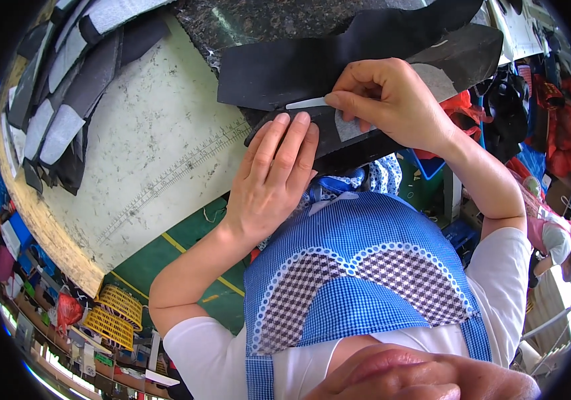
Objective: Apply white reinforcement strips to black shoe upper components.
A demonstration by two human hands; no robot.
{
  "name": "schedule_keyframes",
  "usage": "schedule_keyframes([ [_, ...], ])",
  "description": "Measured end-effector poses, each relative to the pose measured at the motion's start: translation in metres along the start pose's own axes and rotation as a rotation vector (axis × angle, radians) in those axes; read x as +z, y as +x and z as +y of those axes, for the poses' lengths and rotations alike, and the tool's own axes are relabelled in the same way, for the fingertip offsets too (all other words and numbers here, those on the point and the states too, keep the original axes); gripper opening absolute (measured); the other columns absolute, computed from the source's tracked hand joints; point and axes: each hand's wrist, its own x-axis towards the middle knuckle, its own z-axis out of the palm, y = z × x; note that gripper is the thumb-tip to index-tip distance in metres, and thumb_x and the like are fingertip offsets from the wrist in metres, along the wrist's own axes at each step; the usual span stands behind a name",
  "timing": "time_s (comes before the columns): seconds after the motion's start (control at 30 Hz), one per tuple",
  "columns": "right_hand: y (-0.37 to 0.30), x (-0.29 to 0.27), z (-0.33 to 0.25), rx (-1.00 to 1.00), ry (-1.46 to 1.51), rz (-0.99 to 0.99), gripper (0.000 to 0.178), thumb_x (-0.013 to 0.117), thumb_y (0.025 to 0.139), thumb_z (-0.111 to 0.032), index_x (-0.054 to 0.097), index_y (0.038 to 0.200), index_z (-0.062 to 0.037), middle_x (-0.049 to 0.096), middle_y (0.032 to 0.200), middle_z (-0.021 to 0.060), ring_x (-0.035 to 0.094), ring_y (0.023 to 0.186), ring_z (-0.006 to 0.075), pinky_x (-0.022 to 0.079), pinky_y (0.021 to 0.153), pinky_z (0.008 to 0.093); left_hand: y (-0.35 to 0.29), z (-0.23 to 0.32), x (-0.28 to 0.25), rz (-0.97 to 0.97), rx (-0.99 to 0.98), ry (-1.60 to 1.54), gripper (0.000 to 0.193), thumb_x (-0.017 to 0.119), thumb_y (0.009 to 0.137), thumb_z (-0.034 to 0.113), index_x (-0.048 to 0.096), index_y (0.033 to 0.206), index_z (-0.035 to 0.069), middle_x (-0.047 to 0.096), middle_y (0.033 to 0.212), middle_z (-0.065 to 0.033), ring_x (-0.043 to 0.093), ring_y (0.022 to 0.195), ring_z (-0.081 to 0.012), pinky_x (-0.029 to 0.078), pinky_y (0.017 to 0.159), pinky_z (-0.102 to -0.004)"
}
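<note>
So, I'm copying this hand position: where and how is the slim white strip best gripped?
Likely by the right end of the slim white strip, coming from the right with a thumb-and-finger pinch, as the right hand does. The strip is narrow and points leftward along the edge of the upper black panel; its left end sits close to the left hand, leaving less room.

The scuffed white tabletop (pixel 132 133) has a curved wooden edge (pixel 52 230) and a printed ruler scale (pixel 172 177) diagonally across it. A pile of flat, elongated black-and-grey pieces (pixel 102 67) lies at its left; a dark, speckled stone-like slab (pixel 265 20) rests at the far side, bearing a long, flat black piece (pixel 279 67).
</note>
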Motion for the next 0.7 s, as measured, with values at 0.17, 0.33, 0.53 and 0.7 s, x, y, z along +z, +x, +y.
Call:
schedule_keyframes([
  [0.17,0.01,0.003,-0.004,-0.054,-0.283,0.05,0.027,0.075,0.089,-0.024,0.07,0.082,0.0014,0.068,0.066,0.0114,0.07,0.058,0.0229,0.054,0.055,0.0325,0.008,-0.006,-0.005,-0.061,0.047,0.118,0.053,0.07,0.088,0.019,0.058,0.139,0.008,0.055,0.147,-0.0117,0.05,0.138,-0.0277,0.046,0.11,-0.0379],
  [0.33,-0.007,-0.037,-0.023,0.009,-0.501,0.031,0.021,0.078,0.085,-0.02,0.072,0.08,-0.0005,0.068,0.068,0.0128,0.069,0.062,0.0259,0.054,0.06,0.0347,0.017,-0.006,-0.014,-0.086,0.018,0.144,0.049,0.059,0.092,0.011,0.056,0.141,0.009,0.06,0.14,-0.0084,0.056,0.13,-0.0238,0.047,0.104,-0.0333],
  [0.53,-0.01,-0.057,0.01,-0.062,-0.484,0.179,0.016,0.075,0.086,-0.017,0.075,0.089,-0.0019,0.073,0.078,0.0135,0.073,0.071,0.0261,0.057,0.067,0.0357,0.034,-0.005,-0.012,-0.131,0.07,0.306,0.05,0.061,0.089,0.013,0.061,0.139,0.003,0.06,0.127,-0.0069,0.058,0.118,-0.021,0.049,0.096,-0.035],
  [0.7,-0.005,-0.056,0.017,-0.177,-0.963,0.176,0.029,0.074,0.089,-0.037,0.068,0.088,-0.0077,0.07,0.073,0.0105,0.071,0.072,0.0315,0.056,0.064,0.0415,0.085,0.035,-0.028,-0.23,0.159,0.267,0.046,0.058,0.092,0.019,0.063,0.132,-0.004,0.058,0.136,-0.0182,0.049,0.135,-0.0334,0.04,0.117,-0.0445],
])
